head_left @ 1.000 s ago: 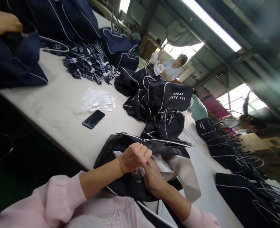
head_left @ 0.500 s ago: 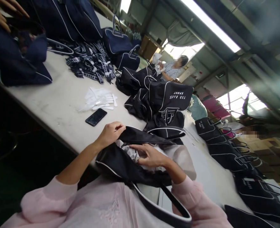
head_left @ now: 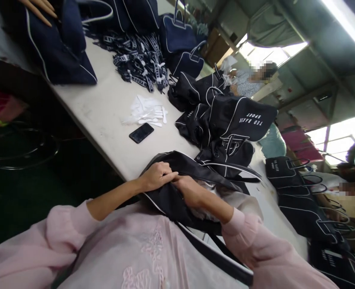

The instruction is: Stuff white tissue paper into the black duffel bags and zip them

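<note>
A black handbag (head_left: 168, 202) with white piping lies open in front of me at the table's edge, one handle hanging towards my lap. My left hand (head_left: 159, 176) is closed on the fabric at the left end of its opening. Right beside it, thumb to fingers, my right hand (head_left: 188, 190) is closed at the same end of the opening; what its fingertips pinch is hidden. Pale crumpled stuffing (head_left: 209, 214) shows inside the bag, under my right wrist.
On the white table (head_left: 105, 136) lie a phone (head_left: 141, 133), white strips (head_left: 149, 110) and a pile of printed straps (head_left: 141, 60). Black bags (head_left: 240, 118) are heaped ahead, with more lined up at right. Another person's hand (head_left: 41, 8) rests by a navy bag (head_left: 61, 48).
My right hand has come out of the stuffing and moved left to meet my left hand at the bag's end. The view has swung, shifting the table things rightward.
</note>
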`<state>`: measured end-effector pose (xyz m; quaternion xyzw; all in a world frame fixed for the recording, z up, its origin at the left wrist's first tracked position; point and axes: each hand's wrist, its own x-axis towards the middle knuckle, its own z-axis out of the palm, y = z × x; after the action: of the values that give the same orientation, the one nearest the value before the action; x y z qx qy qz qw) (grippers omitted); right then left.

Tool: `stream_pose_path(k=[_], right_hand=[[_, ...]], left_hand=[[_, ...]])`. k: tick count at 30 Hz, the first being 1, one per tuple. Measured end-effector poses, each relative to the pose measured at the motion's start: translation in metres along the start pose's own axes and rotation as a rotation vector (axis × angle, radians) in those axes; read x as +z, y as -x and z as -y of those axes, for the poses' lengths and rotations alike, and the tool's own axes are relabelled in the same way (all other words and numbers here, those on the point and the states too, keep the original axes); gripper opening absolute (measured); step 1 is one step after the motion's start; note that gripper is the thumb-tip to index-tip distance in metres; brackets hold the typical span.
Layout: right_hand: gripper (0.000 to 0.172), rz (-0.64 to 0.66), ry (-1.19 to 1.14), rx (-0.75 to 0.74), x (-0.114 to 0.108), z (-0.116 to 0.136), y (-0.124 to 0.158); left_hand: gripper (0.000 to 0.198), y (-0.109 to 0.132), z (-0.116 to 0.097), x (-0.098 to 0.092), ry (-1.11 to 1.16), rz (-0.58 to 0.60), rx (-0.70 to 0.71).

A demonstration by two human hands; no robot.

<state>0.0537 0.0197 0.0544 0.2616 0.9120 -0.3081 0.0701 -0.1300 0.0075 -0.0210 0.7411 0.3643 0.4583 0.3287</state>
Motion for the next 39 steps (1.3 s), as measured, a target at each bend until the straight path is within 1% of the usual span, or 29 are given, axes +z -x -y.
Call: stream_pose_path(k=[2, 3, 5, 8, 10, 11, 13, 15, 17, 20, 22, 23, 25, 26, 27, 28, 29, 30, 31, 33, 35, 36, 37, 38, 39], right_hand=[[0.011, -0.08, -0.184, 0.05, 0.006, -0.006, -0.01], [0.01, -0.118, -0.274, 0.087, 0.008, -0.008, -0.012], [0.014, -0.169, -0.395, 0.146, 0.009, -0.006, -0.009], [0.024, -0.182, -0.458, 0.168, 0.002, 0.011, 0.01], [0.022, -0.206, -0.431, 0.204, -0.004, 0.026, 0.024], [0.019, -0.222, -0.399, 0.24, -0.006, 0.033, 0.03], [0.019, -0.275, -0.278, 0.352, -0.01, 0.043, 0.038], [0.02, -0.307, -0.15, 0.461, -0.013, 0.048, 0.041], [0.018, -0.305, -0.055, 0.535, -0.015, 0.049, 0.042], [0.019, -0.295, -0.01, 0.61, -0.021, 0.047, 0.045], [0.018, -0.293, -0.027, 0.64, -0.027, 0.044, 0.048], [0.018, -0.279, -0.062, 0.646, -0.03, 0.042, 0.049], [0.017, -0.21, -0.171, 0.643, -0.032, 0.037, 0.049], [0.015, -0.158, -0.233, 0.635, -0.032, 0.034, 0.047], [0.011, -0.102, -0.295, 0.627, -0.03, 0.03, 0.043], [0.009, -0.053, -0.366, 0.621, -0.027, 0.027, 0.038], [0.009, -0.023, -0.456, 0.621, -0.023, 0.023, 0.033], [0.009, -0.017, -0.569, 0.631, -0.019, 0.021, 0.028], [0.01, -0.046, -0.703, 0.652, -0.016, 0.019, 0.022], [0.013, -0.185, -1.025, 0.712, -0.01, 0.019, 0.014], [0.025, -0.365, -1.352, 0.736, -0.007, 0.024, 0.008], [0.032, -0.451, -1.491, 0.724, -0.005, 0.026, 0.005], [0.038, -0.525, -1.598, 0.697, -0.002, 0.028, 0.002], [0.042, -0.586, -1.663, 0.661, 0.002, 0.03, -0.002], [0.045, -0.639, -1.672, 0.628, 0.006, 0.03, -0.008]], left_hand=[[0.05, 0.0, 0.004, 0.006, -0.108, -0.191, -0.011], [0.051, -0.001, 0.004, 0.008, -0.164, -0.267, -0.014], [0.05, -0.002, 0.001, 0.009, -0.24, -0.349, -0.01], [0.049, -0.001, -0.013, 0.006, -0.266, -0.354, 0.048], [0.048, 0.003, -0.024, 0.003, -0.247, -0.36, 0.083], [0.047, 0.005, -0.028, 0.002, -0.231, -0.374, 0.086], [0.045, 0.01, -0.034, 0.0, -0.197, -0.41, 0.064], [0.045, 0.013, -0.037, 0.0, -0.17, -0.433, 0.018], [0.046, 0.013, -0.039, 0.001, -0.153, -0.435, -0.016], [0.047, 0.005, -0.043, 0.005, -0.156, -0.389, -0.013], [0.045, -0.003, -0.045, 0.006, -0.194, -0.356, 0.009], [0.038, -0.008, -0.045, 0.006, -0.228, -0.342, 0.017], [0.014, -0.016, -0.042, 0.004, -0.304, -0.268, 0.04], [0.026, -0.019, -0.039, 0.003, -0.35, -0.2, 0.05], [0.046, -0.02, -0.036, 0.001, -0.404, -0.122, 0.052], [0.059, -0.021, -0.032, 0.0, -0.465, -0.045, 0.044], [0.065, -0.02, -0.028, -0.002, -0.524, 0.021, 0.027], [0.066, -0.02, -0.025, -0.003, -0.578, 0.061, 0.005], [0.063, -0.018, -0.022, -0.005, -0.62, 0.076, -0.016], [0.05, -0.017, -0.016, -0.007, -0.643, 0.087, -0.025], [0.03, -0.019, -0.012, -0.008, -0.633, 0.108, 0.014], [0.021, -0.021, -0.01, -0.008, -0.638, 0.122, 0.046], [0.015, -0.023, -0.009, -0.008, -0.651, 0.131, 0.085], [0.013, -0.026, -0.007, -0.008, -0.662, 0.128, 0.124], [0.014, -0.028, -0.006, -0.007, -0.664, 0.112, 0.163]])
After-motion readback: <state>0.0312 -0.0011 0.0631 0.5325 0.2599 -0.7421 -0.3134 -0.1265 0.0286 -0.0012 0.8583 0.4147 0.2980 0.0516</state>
